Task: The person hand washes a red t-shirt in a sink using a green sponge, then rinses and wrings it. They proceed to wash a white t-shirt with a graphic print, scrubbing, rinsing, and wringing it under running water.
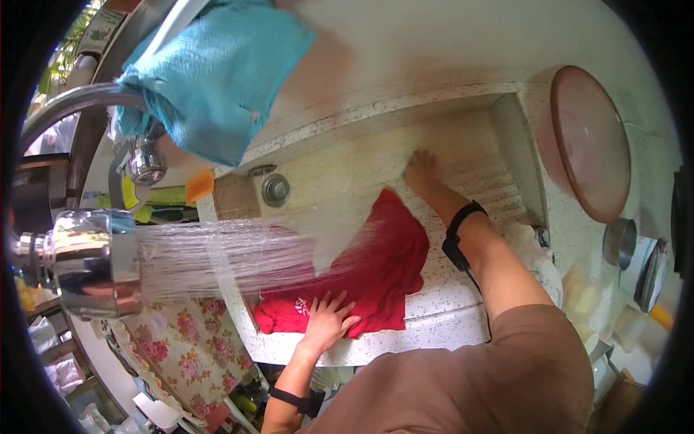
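Observation:
A wet red garment (387,271) with a small white print lies over the near part of the speckled stone sink (347,354). Fingers spread, my left hand (329,322) rests flat on the garment near the sink's front edge. My right hand (424,172) reaches down to the sink floor beyond the garment, its fingers curled. A hint of green shows beside those fingers, too small to name. Water streams from a chrome shower-type faucet head (97,262) at the left, across the sink and onto the garment. The round metal drain (275,190) sits at the sink's far left.
A teal cloth (217,79) hangs over the curved faucet pipe (79,98) at the upper left. An orange sponge-like piece (199,186) lies on the left rim. A pinkish basin (591,145) leans at the right, beside a metal bowl (619,242). Floral fabric (184,347) hangs at lower left.

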A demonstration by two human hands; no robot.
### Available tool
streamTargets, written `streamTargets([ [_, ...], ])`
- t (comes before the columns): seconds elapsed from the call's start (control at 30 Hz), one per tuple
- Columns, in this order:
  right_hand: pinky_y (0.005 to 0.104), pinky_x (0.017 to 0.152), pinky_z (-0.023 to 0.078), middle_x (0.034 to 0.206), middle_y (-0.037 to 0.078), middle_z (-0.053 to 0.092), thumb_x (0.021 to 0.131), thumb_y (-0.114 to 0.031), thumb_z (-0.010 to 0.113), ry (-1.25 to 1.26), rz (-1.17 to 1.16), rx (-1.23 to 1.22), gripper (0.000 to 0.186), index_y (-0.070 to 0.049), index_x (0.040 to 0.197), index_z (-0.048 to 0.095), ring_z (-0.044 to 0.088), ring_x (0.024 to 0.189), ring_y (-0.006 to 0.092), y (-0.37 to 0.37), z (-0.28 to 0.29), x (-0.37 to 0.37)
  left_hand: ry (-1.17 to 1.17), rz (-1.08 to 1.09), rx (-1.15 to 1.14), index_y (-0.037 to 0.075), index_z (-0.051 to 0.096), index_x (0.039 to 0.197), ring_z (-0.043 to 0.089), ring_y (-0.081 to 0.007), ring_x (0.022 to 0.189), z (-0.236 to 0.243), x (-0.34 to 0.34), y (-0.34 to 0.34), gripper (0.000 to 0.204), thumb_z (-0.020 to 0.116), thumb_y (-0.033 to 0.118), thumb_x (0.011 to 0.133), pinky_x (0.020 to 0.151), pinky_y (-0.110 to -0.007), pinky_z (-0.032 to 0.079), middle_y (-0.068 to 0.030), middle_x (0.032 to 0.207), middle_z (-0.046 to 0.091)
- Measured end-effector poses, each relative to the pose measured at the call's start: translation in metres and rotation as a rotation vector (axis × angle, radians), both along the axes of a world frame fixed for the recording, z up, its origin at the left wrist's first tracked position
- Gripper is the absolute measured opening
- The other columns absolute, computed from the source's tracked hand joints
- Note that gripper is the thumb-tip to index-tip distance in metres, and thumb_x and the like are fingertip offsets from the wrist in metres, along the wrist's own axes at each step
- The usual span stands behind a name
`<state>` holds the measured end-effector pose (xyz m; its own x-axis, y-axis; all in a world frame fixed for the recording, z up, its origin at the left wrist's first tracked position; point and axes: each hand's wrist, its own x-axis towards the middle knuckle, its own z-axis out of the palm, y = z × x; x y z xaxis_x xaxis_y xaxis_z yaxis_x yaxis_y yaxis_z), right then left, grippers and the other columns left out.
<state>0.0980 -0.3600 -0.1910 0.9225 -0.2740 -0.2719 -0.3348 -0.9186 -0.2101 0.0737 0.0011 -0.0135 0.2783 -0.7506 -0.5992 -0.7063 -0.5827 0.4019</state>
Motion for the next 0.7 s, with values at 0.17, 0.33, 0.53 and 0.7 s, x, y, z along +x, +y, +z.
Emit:
streamTargets([
  [0.17, 0.0454, 0.093, 0.044, 0.122, 0.021, 0.056, 0.083, -0.04, 0.066, 0.089, -0.287, 0.465, 0.037, -0.01, 0.105, 0.071, 0.052, 0.112, 0.0358, -0.049, 0.036, -0.029, -0.016, -0.005, -0.42, 0.006, 0.046, 0.138, 0.032, -0.0371, 0.138, -0.014, -0.031, -0.116, 0.059, 0.057, 0.038, 0.09, 0.111, -0.05, 0.029, -0.0189, 0.147, 0.037],
  [0.33, 0.0492, 0.095, 0.043, 0.118, 0.016, 0.059, 0.082, -0.045, 0.067, -0.182, -0.164, 0.555, 0.042, -0.016, 0.112, 0.071, 0.053, 0.109, 0.0395, 0.059, 0.113, -0.122, 0.113, -0.188, -0.373, 0.005, 0.04, 0.142, 0.029, -0.0381, 0.139, -0.027, -0.043, -0.123, 0.061, 0.055, 0.036, 0.092, 0.114, -0.046, 0.025, -0.0206, 0.148, 0.035],
  [0.53, 0.0532, 0.097, 0.04, 0.128, 0.016, 0.054, 0.08, -0.043, 0.068, -0.202, 0.061, 0.463, 0.04, -0.016, 0.11, 0.071, 0.048, 0.115, 0.0442, 0.089, 0.084, -0.107, 0.333, -0.272, -0.462, -0.001, 0.045, 0.137, 0.032, -0.0341, 0.138, -0.019, -0.043, -0.057, 0.057, 0.044, 0.042, 0.098, 0.114, -0.042, 0.028, -0.0182, 0.148, 0.037],
  [0.7, 0.047, 0.08, 0.047, 0.109, 0.016, 0.061, 0.079, -0.032, 0.069, -0.101, -0.206, 0.039, 0.021, -0.012, 0.087, 0.07, 0.057, 0.095, 0.0331, 0.015, -0.017, 0.021, 0.459, -0.142, -0.405, -0.001, 0.05, 0.133, 0.036, -0.035, 0.136, -0.016, -0.045, -0.062, 0.049, 0.044, 0.035, 0.1, 0.113, -0.041, 0.03, -0.02, 0.143, 0.043],
])
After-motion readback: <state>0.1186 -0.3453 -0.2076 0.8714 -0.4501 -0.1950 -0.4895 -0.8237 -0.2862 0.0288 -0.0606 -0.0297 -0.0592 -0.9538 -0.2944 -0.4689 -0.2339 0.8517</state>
